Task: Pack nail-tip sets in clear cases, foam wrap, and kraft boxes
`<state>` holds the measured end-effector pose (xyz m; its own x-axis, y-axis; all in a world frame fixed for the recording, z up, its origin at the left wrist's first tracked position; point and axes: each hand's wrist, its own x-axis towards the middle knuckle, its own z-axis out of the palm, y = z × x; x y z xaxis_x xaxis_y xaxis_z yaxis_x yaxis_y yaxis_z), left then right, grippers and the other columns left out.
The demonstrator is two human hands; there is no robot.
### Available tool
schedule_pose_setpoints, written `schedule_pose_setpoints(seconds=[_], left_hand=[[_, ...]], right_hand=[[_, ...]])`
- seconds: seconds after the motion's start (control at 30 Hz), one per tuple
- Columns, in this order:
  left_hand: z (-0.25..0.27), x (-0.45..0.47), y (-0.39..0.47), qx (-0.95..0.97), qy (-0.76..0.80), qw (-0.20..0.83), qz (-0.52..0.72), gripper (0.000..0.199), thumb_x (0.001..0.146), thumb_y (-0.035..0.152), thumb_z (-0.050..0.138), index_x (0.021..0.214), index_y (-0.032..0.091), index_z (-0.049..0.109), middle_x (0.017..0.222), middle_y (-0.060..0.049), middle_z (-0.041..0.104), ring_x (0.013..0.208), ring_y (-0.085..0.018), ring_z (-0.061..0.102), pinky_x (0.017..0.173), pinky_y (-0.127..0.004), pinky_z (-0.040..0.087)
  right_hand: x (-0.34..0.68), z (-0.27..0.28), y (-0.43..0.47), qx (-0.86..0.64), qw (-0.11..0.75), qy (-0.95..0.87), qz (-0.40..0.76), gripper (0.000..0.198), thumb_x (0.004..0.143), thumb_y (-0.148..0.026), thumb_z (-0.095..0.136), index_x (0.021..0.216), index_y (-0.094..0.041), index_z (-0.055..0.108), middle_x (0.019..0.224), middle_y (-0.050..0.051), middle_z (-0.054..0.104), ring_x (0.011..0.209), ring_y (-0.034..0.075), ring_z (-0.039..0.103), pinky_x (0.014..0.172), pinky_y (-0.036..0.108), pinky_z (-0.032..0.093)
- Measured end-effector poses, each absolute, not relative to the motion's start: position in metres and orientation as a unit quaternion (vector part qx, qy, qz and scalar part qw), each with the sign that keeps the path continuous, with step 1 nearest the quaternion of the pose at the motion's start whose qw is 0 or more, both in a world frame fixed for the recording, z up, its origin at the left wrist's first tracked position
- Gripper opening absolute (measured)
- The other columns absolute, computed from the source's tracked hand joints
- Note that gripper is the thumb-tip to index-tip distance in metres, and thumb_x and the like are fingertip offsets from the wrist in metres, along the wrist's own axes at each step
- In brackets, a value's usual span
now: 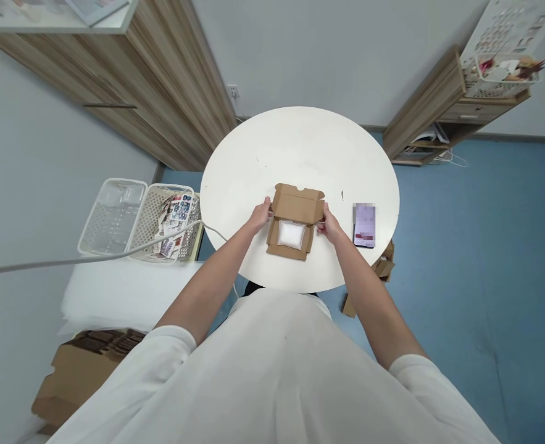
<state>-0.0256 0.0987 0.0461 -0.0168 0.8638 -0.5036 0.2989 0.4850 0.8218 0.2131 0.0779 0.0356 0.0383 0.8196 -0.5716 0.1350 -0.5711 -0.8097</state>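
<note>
A small brown cardboard box lies on the round white table in front of me, its lid folded back away from me. Inside its tray sits a white packet in what looks like clear wrapping. My left hand pinches the box's left side near the lid fold. On the opposite side, my right hand grips the right edge by the lid flap. The undersides of the fingers are partly hidden by the cardboard.
Right of the box lies a phone. White baskets, one holding printed sheets, stand left of the table, with a pale cable crossing them. Cardboard pieces lie by the table's right edge. A wooden cabinet stands at the back left.
</note>
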Motion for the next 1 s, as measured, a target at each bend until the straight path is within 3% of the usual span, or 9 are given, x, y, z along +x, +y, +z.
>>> schedule_pose_setpoints(seconds=[0.23,0.33,0.4,0.47,0.63,0.83,1.0], left_hand=[[0.06,-0.033,0.079,0.482,0.631,0.561,0.235,0.066,0.082,0.063,0.016,0.112,0.02,0.056,0.103,-0.009,0.06,0.083,-0.018,0.058,0.068,-0.03,0.045],[0.062,-0.042,0.066,0.531,0.582,0.568,0.238,0.061,0.076,0.06,0.042,0.123,0.02,0.047,0.107,-0.009,0.057,0.088,-0.018,0.056,0.074,-0.03,0.045],[0.061,-0.049,0.056,0.561,0.556,0.567,0.234,0.074,0.066,0.05,0.062,0.13,0.021,0.039,0.114,-0.011,0.052,0.091,-0.018,0.055,0.077,-0.031,0.045],[0.059,-0.055,0.044,0.585,0.537,0.566,0.22,0.085,0.059,0.039,0.07,0.133,0.023,0.033,0.122,-0.012,0.047,0.097,-0.019,0.052,0.078,-0.031,0.046],[0.05,-0.07,0.017,0.682,0.481,0.509,0.211,0.085,0.06,0.026,0.066,0.136,0.024,0.027,0.13,-0.011,0.041,0.111,-0.023,0.046,0.088,-0.033,0.042],[0.029,-0.079,-0.008,0.802,0.439,0.374,0.155,0.097,0.052,0.034,0.075,0.136,0.022,0.027,0.139,-0.014,0.028,0.127,-0.034,0.025,0.103,-0.047,0.024],[0.01,-0.081,-0.02,0.81,0.437,0.36,0.155,0.095,0.062,0.033,0.068,0.139,0.021,0.013,0.144,-0.015,0.016,0.131,-0.031,0.018,0.104,-0.045,0.024]], right_hand=[[0.215,0.052,0.056,-0.598,0.325,-0.408,0.609,0.053,0.072,-0.071,0.037,0.069,-0.019,0.049,0.061,-0.005,0.039,0.05,0.008,0.034,0.052,0.021,0.037],[0.214,0.058,0.039,-0.584,0.315,-0.491,0.565,0.045,0.073,-0.061,0.047,0.087,-0.019,0.056,0.07,-0.003,0.047,0.061,0.01,0.041,0.061,0.024,0.039],[0.211,0.061,0.026,-0.579,0.295,-0.543,0.531,0.045,0.071,-0.054,0.054,0.101,-0.02,0.056,0.08,-0.001,0.051,0.069,0.012,0.043,0.068,0.026,0.04],[0.207,0.062,0.012,-0.594,0.264,-0.576,0.496,0.052,0.067,-0.047,0.06,0.111,-0.021,0.053,0.089,0.001,0.052,0.075,0.013,0.045,0.074,0.03,0.041],[0.198,0.057,-0.025,-0.641,0.22,-0.592,0.436,0.079,0.063,-0.035,0.066,0.133,-0.029,0.03,0.117,0.006,0.049,0.091,0.017,0.049,0.079,0.034,0.043],[0.19,0.036,-0.059,-0.639,0.242,-0.627,0.374,0.08,0.062,-0.029,0.067,0.133,-0.026,0.03,0.128,0.01,0.041,0.112,0.023,0.043,0.087,0.038,0.041],[0.188,0.014,-0.073,-0.65,0.248,-0.627,0.35,0.077,0.065,-0.028,0.065,0.133,-0.025,0.03,0.125,0.011,0.038,0.11,0.024,0.044,0.086,0.04,0.044]])
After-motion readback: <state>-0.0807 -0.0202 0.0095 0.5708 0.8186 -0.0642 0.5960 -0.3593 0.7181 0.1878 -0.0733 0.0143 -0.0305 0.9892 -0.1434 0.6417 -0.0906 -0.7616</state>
